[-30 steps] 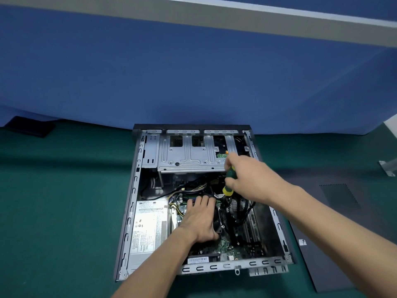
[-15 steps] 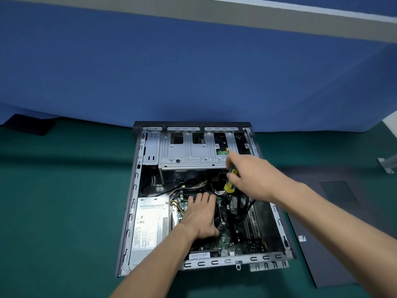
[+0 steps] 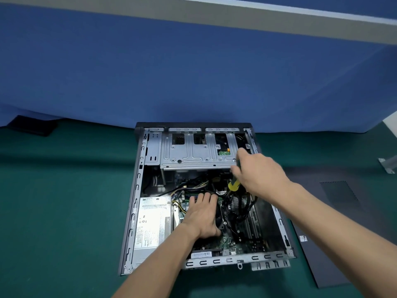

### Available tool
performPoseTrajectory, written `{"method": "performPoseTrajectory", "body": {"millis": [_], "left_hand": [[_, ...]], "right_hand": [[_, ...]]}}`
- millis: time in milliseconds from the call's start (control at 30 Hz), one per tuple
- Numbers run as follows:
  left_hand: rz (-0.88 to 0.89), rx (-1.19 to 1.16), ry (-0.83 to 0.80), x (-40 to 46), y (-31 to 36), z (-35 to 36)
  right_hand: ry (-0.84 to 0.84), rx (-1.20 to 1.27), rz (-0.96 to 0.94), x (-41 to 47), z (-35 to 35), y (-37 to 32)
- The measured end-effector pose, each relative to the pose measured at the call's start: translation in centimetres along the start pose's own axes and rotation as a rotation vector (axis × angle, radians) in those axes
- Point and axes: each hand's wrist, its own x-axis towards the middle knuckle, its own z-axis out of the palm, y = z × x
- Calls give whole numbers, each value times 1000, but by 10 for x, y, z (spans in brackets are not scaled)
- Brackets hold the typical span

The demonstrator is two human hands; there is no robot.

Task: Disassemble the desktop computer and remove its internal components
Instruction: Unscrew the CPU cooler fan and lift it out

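**Screwdriver held over an open case**

Nearest, the left hand (image 3: 202, 218) is laid flat inside the case (image 3: 137, 211), fingers straight, pressing on the fan at the middle of the board (image 3: 236, 241); nothing is gripped by it. To its left the power supply (image 3: 152, 224) is seated against the case's left wall. Further in, the right hand (image 3: 260, 175) is curled round a screwdriver (image 3: 234, 185); only the yellow end of the handle is seen, and the tip is hidden. At the far end the drive cage (image 3: 193, 153) is mounted across the case.

The case is laid on its side near the mat's (image 3: 64, 211) far edge, open face up, long axis running from the near edge toward the blue partition. The side panel (image 3: 335, 211) is laid on the mat to the right.

A slip of the screwdriver is judged the main risk: the black cables (image 3: 238, 209) below the hand could be nicked, or the board scratched. A loosened screw could be dropped among the cables.
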Motion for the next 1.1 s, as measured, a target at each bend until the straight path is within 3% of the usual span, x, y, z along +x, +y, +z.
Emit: {"method": "performPoseTrajectory", "body": {"millis": [100, 233, 367, 533, 667, 733, 800, 933, 1100], "left_hand": [[2, 2, 6, 0, 0, -1], [0, -5, 1, 0, 0, -1], [3, -1, 5, 0, -1, -1], [-3, -20, -9, 0, 1, -2], [-1, -17, -13, 0, 0, -4], [1, -20, -23, -1, 1, -5], [-3, -23, -22, -1, 1, -5], [-2, -10, -15, -1, 1, -4], [1, -8, -12, -2, 1, -4]], "right_hand": [[-213, 190, -111, -2, -5, -4], [20, -150, 57, -2, -4, -8], [-144, 55, -79, -1, -6, -8], [-101, -113, 202, 2, -14, -5], [-209, 26, -18, 0, -12, -6], [-209, 16, 36, -1, -12, -8], [-101, -72, 100, -1, -11, -7], [-179, 132, -82, -3, -7, -5], [-66, -72, 25, -2, -10, -6]]}}
